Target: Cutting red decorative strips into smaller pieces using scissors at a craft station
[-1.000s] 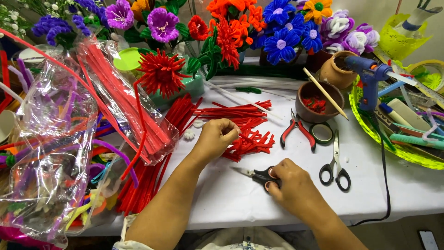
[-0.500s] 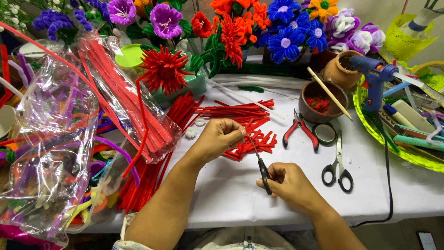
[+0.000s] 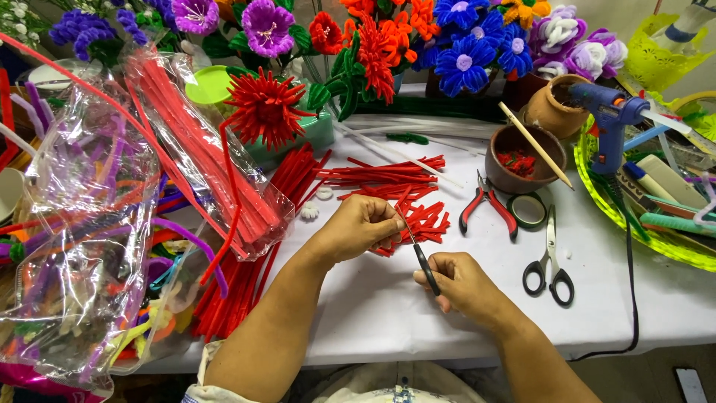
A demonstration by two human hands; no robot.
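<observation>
On the white table [image 3: 388,313], step: I judge trimming.
Left hand [image 3: 358,227]: I pinch a red pipe-cleaner piece [image 3: 399,233] over the cut pile [image 3: 421,222].
Right hand [image 3: 466,283]: curled around small scissors [image 3: 424,257], blades at the piece.
Next: needs steady, square snip.

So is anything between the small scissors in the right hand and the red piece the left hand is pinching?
Nothing visible: the small scissors in the right hand point straight at the red piece pinched by the left hand.
</observation>
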